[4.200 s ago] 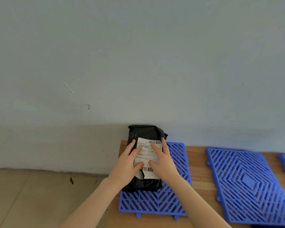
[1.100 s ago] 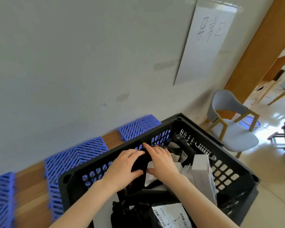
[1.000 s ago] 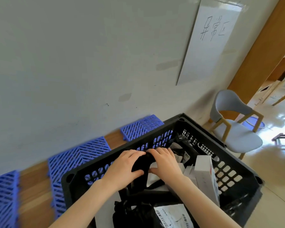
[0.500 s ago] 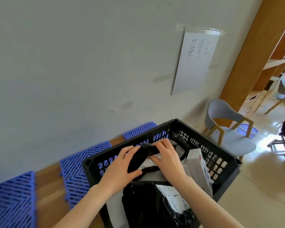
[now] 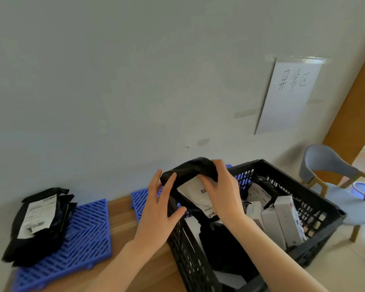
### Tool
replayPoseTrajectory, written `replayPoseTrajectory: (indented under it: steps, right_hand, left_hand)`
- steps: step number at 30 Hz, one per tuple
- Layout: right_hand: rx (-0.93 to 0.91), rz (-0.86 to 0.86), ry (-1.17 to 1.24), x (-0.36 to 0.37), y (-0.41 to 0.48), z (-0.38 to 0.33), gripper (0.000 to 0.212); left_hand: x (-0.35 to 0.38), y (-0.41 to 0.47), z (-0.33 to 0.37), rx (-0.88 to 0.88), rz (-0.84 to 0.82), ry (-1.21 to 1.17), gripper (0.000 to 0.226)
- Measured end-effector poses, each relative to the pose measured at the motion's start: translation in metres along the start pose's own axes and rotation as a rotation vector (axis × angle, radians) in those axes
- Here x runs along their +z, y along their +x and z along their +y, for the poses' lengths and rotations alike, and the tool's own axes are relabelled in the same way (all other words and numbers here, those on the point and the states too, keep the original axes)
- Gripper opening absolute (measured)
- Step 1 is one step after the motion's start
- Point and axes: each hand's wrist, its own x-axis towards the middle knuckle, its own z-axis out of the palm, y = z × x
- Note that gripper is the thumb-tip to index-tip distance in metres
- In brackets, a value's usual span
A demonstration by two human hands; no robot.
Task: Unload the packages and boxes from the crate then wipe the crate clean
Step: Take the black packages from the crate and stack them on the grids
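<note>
Gripping the black package (image 5: 190, 167) at both ends, the left hand (image 5: 158, 209) and right hand (image 5: 221, 192) have raised it from inside the crate (image 5: 316, 207) to above its rim; boxes (image 5: 282, 220) remain there, so unloading continues and wiping waits.

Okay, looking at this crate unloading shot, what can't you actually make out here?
All in the head view:
- Crate floor: hidden under its contents, such as the white boxes, so dirt cannot be judged.
- Label on the black package: print too small, partly covered by the right hand.
- Crate's near end: cut off by the bottom edge.
- Pile of packages on the blue mat: they overlap, so the count is unclear.
</note>
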Motion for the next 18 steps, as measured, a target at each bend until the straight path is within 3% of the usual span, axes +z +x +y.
replayPoseTrajectory:
  steps: [7,18]
  right_hand:
    - [-0.062,-0.011,0.086,0.052,0.013,-0.048,0.023]
    - [-0.164,-0.037,0.14,0.174,0.052,-0.132,0.024]
  left_hand:
    - [-0.052,-0.02,-0.035,-0.139,0.08,-0.007,0.08]
    - [-0.13,-0.023,-0.122,-0.229,0.015,-0.04,0.084]
